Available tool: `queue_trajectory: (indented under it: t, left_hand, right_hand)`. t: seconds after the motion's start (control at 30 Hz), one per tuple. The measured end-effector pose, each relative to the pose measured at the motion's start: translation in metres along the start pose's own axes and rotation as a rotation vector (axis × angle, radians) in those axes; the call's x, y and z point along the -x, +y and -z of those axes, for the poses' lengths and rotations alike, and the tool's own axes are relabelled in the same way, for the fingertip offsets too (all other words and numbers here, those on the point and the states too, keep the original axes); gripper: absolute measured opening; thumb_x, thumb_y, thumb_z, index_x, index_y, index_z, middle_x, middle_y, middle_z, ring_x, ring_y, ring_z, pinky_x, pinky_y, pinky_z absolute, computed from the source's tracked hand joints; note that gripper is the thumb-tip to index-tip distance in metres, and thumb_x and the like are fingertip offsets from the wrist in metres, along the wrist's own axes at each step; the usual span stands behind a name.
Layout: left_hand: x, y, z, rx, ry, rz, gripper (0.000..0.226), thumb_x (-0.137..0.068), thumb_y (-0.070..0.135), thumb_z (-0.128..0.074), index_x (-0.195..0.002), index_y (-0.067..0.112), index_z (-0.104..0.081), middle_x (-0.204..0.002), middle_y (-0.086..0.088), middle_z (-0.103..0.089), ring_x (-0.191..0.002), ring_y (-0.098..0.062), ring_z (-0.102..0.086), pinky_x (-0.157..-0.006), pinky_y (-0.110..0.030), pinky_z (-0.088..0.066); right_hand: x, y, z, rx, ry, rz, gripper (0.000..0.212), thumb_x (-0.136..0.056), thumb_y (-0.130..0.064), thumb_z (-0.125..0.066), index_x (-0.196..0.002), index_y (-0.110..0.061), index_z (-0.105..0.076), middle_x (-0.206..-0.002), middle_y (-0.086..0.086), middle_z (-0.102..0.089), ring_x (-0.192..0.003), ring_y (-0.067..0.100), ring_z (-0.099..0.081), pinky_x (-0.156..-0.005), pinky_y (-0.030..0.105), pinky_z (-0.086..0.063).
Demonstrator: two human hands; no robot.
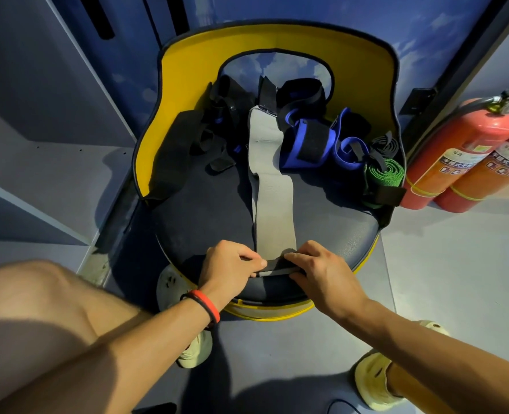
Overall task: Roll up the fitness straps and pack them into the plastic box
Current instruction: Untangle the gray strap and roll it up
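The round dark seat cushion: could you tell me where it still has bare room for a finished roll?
Bare patches of the round dark seat cushion flank the flat grey elastic strap: left below the black straps, right below the blue-edged wraps and green rolled strap. The back is crowded.

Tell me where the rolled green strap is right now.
In the head view, the rolled green strap lies at the chair seat's right edge, beside the blue straps, near the fire extinguishers.

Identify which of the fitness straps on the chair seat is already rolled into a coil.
The green woven strap at the seat's right edge, wound into a tight spiral. The long grey strap lies stretched out flat; the blue-and-black straps lie loosely heaped.
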State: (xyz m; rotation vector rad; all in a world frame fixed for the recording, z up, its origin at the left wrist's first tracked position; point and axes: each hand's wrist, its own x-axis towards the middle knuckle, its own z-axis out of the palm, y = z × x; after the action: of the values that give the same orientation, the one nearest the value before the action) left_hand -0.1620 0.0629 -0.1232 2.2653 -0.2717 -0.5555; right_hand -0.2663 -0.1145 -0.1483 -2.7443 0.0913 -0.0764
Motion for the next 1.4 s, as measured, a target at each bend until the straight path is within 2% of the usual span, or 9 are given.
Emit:
queue_trajectory:
  t: [0.27,0.37,0.47,0.63,0.73,0.9,1.07,1.27,1.4]
  left_hand:
    - [0.002,-0.002,-0.002,0.029,0.017,0.005,0.004,-0.086,0.022,-0.079,-0.083,0.022,-0.081,-0.073,0.008,-0.075,-0.066,-0.006,-0.073,-0.076,-0.036,-0.064]
    - [0.008,-0.006,-0.009,-0.067,0.071,-0.184,0.005,-0.087,0.024,-0.078,-0.089,0.02,-0.081,-0.093,0.013,-0.068,-0.075,-0.007,-0.068,-0.079,-0.035,-0.06]
    - [0.015,-0.013,-0.015,-0.268,0.002,-0.345,0.033,-0.087,0.036,-0.078,-0.115,0.018,-0.073,-0.113,0.015,-0.05,-0.085,-0.007,-0.061,-0.081,-0.029,-0.057]
    - [0.006,-0.023,-0.01,-0.562,0.064,-0.552,0.036,-0.085,0.04,-0.078,-0.115,0.02,-0.075,-0.098,0.007,-0.055,-0.086,-0.014,-0.056,-0.076,-0.031,-0.053]
    - [0.004,-0.022,-0.008,-0.592,0.05,-0.596,0.03,-0.089,0.037,-0.073,-0.113,0.019,-0.075,-0.095,0.004,-0.058,-0.087,-0.016,-0.058,-0.078,-0.035,-0.053]
    - [0.001,-0.015,-0.004,-0.498,-0.017,-0.53,0.036,-0.102,0.041,-0.054,-0.127,0.02,-0.068,-0.108,0.003,-0.058,-0.101,-0.012,-0.053,-0.085,-0.026,-0.049]
    - [0.005,-0.012,-0.001,-0.413,-0.009,-0.479,0.042,-0.098,0.043,-0.06,-0.136,0.024,-0.061,-0.115,0.003,-0.064,-0.107,-0.014,-0.059,-0.089,-0.029,-0.052]
    - [-0.002,-0.008,0.0,-0.191,-0.003,-0.244,0.028,-0.086,0.036,-0.078,-0.109,0.02,-0.076,-0.092,0.01,-0.07,-0.082,-0.003,-0.065,-0.07,-0.013,-0.052]
    - [-0.002,-0.001,-0.001,-0.11,-0.021,-0.133,0.018,-0.086,0.032,-0.079,-0.099,0.02,-0.081,-0.084,0.008,-0.073,-0.079,-0.005,-0.068,-0.069,-0.019,-0.056]
  right_hand:
    - [-0.001,0.005,-0.001,0.118,-0.021,0.112,0.027,-0.099,-0.029,-0.063,-0.123,-0.019,-0.071,-0.099,0.001,-0.059,-0.082,0.025,-0.063,-0.062,0.036,-0.057]
    - [0.002,0.004,-0.004,0.185,-0.005,0.121,0.025,-0.1,-0.029,-0.061,-0.12,-0.017,-0.069,-0.098,0.002,-0.057,-0.08,0.025,-0.061,-0.058,0.037,-0.056]
    - [0.002,0.004,-0.005,0.218,0.058,0.123,0.022,-0.097,-0.027,-0.064,-0.115,-0.015,-0.069,-0.097,0.003,-0.054,-0.075,0.025,-0.058,-0.058,0.036,-0.052]
    - [0.003,0.005,-0.007,0.32,0.093,0.214,0.023,-0.099,-0.027,-0.061,-0.116,-0.013,-0.066,-0.099,0.003,-0.053,-0.078,0.023,-0.05,-0.064,0.036,-0.047]
    - [-0.001,0.01,-0.002,0.29,0.09,0.255,0.031,-0.096,-0.031,-0.064,-0.123,-0.018,-0.06,-0.096,0.001,-0.056,-0.077,0.023,-0.053,-0.064,0.036,-0.048]
    - [-0.008,0.015,0.001,0.192,0.063,0.26,0.018,-0.099,-0.03,-0.06,-0.116,-0.022,-0.059,-0.092,0.001,-0.06,-0.074,0.024,-0.056,-0.063,0.036,-0.049]
    - [-0.011,0.016,0.002,0.151,0.057,0.185,0.022,-0.101,-0.033,-0.052,-0.116,-0.021,-0.062,-0.093,0.0,-0.063,-0.078,0.024,-0.059,-0.068,0.038,-0.051]
    - [-0.016,0.014,0.005,-0.111,0.019,0.013,0.02,-0.098,-0.032,-0.064,-0.113,-0.02,-0.068,-0.1,-0.002,-0.054,-0.089,0.019,-0.052,-0.077,0.033,-0.051]
    - [-0.021,0.01,0.01,-0.231,-0.054,-0.132,0.017,-0.096,-0.03,-0.066,-0.106,-0.021,-0.076,-0.097,0.001,-0.059,-0.092,0.019,-0.055,-0.079,0.034,-0.05]
